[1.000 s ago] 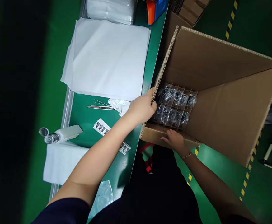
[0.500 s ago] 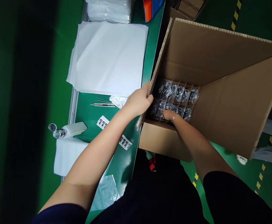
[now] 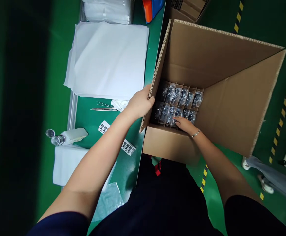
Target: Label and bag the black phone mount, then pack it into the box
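Note:
My left hand [image 3: 143,102] is closed on the left flap of a large open cardboard box [image 3: 171,144], fingers behind the flap and thumb on its inner side. Inside the box my right hand [image 3: 185,125] reaches in over the near row, its thumb and forefinger slightly apart at the bagged parts. No held item shows in it; some fingertips are hard to make out. Dark parts in clear plastic bags [image 3: 183,97] fill the cells of a cardboard divider [image 3: 193,89] in two visible rows. Their exact kind cannot be made out.
Left of the box, a green table [image 3: 84,113] bears white sheets [image 3: 108,60], a utility knife [image 3: 105,109], printed labels [image 3: 128,147], a bottle [image 3: 75,135] and a clear bag [image 3: 110,200]. Another person's legs [image 3: 270,175] are at the right.
My right hand has shifted right across the near row and drawn back slightly. My left hand keeps its grip on the flap. The view has shifted, and the other person's legs have moved.

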A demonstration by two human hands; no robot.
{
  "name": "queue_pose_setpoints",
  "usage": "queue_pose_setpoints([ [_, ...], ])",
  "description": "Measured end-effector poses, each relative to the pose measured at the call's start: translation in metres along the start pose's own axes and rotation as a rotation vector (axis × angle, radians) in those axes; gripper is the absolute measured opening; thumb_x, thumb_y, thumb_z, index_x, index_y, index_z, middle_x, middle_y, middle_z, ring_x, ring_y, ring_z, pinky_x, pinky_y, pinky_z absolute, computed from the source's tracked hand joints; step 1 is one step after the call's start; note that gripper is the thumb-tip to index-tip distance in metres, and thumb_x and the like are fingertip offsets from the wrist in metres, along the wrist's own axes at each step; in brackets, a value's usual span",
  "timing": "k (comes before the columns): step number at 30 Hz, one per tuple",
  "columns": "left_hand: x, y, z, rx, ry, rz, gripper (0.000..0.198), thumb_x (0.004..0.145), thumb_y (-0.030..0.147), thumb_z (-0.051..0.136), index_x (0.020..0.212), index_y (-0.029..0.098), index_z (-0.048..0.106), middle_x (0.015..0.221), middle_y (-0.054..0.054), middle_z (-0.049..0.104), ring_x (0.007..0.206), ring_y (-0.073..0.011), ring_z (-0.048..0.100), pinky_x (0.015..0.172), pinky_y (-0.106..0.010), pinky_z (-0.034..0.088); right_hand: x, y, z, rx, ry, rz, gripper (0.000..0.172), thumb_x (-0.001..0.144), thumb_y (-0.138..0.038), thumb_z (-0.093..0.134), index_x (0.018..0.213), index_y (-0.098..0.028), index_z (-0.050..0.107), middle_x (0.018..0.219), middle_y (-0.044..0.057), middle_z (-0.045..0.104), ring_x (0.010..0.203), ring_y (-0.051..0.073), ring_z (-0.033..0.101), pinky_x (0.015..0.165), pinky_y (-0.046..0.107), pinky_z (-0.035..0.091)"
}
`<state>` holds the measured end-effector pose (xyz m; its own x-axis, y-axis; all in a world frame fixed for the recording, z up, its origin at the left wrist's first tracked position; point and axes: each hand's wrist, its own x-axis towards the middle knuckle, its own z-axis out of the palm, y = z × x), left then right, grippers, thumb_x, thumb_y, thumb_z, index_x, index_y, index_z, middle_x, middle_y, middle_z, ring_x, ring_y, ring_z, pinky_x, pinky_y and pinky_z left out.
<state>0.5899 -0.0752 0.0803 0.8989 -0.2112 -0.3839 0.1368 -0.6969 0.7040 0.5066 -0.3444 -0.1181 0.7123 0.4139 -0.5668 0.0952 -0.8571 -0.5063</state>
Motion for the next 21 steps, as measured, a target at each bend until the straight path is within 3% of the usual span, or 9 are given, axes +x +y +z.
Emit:
queue_pose_setpoints([
  [6,0.0,0.002,0.0,0.01,-0.001,0.001,0.054,0.082,0.02,0.046,0.135,0.018,0.052,0.133,-0.007,0.061,0.122,-0.0303,0.054,0.108,-0.048,0.04,-0.068,-0.009,0.013,0.007,0.158,0.051,0.039,0.099,-0.025,0.034,0.122,-0.018,0.065,0.12,0.009,0.068,0.108,0.023,0.065,0.093,0.036,0.051],
  [10,0.0,0.001,0.001,0.001,0.0,0.017,0.055,0.08,0.019,0.047,0.135,0.018,0.052,0.134,-0.007,0.06,0.123,-0.0303,0.053,0.108,-0.049,0.039,-0.091,-0.009,0.02,-0.029,0.255,0.094,0.042,0.101,-0.031,0.03,0.115,-0.015,0.066,0.112,0.012,0.07,0.102,0.026,0.065,0.087,0.037,0.051],
  [17,0.0,-0.001,0.001,0.009,0.007,0.018,0.054,0.08,0.02,0.046,0.133,0.015,0.053,0.128,-0.008,0.063,0.118,-0.0306,0.056,0.105,-0.047,0.041,-0.118,0.002,0.028,-0.145,0.28,0.084,0.041,0.1,-0.034,0.033,0.111,-0.015,0.067,0.109,0.012,0.071,0.102,0.026,0.062,0.103,0.043,0.037],
  [21,0.0,-0.001,0.002,0.01,0.018,0.019,0.05,0.079,0.019,0.048,0.129,0.019,0.055,0.124,-0.005,0.065,0.118,-0.0288,0.056,0.105,-0.044,0.042,-0.125,0.008,0.032,-0.182,0.273,0.075,0.041,0.099,-0.038,0.036,0.116,-0.015,0.065,0.109,0.012,0.07,0.104,0.026,0.059,0.105,0.042,0.031],
])
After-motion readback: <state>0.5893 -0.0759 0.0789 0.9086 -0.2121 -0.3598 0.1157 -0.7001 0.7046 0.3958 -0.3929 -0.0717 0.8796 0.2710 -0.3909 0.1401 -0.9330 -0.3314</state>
